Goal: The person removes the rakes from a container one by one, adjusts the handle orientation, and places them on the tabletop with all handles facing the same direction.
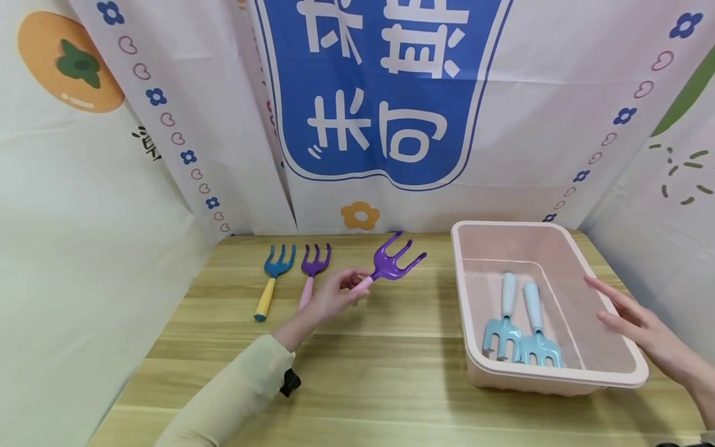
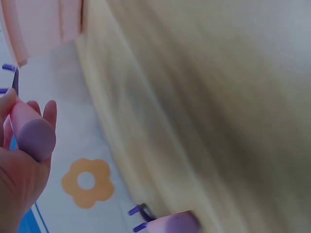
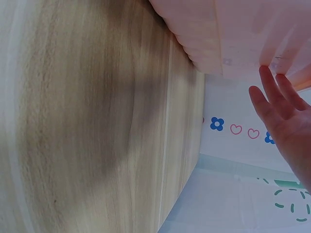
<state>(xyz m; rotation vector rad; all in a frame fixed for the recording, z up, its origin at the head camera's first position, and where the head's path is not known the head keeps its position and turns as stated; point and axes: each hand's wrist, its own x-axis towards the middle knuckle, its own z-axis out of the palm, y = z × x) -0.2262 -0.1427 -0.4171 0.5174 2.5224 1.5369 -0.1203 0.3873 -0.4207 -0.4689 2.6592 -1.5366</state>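
My left hand point(image 1: 337, 293) grips the pink handle of a purple hand fork point(image 1: 391, 264), held up over the table with its tines toward the back right. In the left wrist view the handle's rounded end point(image 2: 38, 140) sticks out of the fingers. Beside that hand lies a second purple fork point(image 1: 315, 266) with a pink handle, partly hidden by the wrist. Left of it is a blue fork point(image 1: 279, 266) with a yellow handle. My right hand point(image 1: 642, 323) is at the right side of a pale pink bin point(image 1: 514, 233), fingers extended along its wall and rim.
Two light blue forks point(image 1: 507, 298) lie inside the bin, tines toward me. The wooden table point(image 1: 380, 372) meets a printed cloth backdrop point(image 1: 413, 211) at the back, and cloth point(image 1: 84, 261) also hangs on both sides.
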